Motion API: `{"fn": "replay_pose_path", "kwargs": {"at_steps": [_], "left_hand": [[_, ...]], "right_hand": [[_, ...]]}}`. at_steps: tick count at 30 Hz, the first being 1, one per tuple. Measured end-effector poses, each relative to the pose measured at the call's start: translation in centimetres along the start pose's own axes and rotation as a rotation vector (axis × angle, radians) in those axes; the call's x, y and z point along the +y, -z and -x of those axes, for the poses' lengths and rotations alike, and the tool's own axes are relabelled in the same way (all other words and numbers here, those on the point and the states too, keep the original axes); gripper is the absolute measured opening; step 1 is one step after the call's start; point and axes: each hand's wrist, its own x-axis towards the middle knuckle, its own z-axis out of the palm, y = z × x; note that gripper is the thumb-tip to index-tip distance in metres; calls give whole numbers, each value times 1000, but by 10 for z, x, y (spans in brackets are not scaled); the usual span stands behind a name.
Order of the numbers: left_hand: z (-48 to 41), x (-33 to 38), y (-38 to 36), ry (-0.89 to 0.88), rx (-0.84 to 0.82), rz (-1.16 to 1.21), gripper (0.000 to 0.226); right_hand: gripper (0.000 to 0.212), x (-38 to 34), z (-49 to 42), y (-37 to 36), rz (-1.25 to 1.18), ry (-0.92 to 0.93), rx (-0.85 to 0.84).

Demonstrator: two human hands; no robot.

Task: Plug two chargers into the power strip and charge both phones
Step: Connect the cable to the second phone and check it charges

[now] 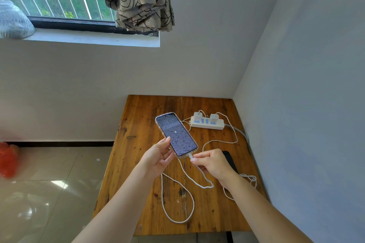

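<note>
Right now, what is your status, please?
Left hand holds lit phone; right hand pinches cable plug at its port. Both chargers in strip. Second phone waits.

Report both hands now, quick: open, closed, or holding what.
Left hand: holding the lit phone by its lower left edge.
Right hand: closed, pinching the white cable connector at the phone's bottom port.

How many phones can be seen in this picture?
2. One lit phone is held above the table in the left hand. One dark phone lies on the table, partly hidden behind the right hand.
</note>
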Motion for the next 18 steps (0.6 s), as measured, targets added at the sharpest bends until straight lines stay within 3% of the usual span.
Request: {"fn": "replay_pose_path", "kwargs": {"at_steps": [18], "left_hand": [[-9,-1,3,-8,2,-36,27]], "right_hand": [[7,3,-2,1,-7,7,-8]]}}
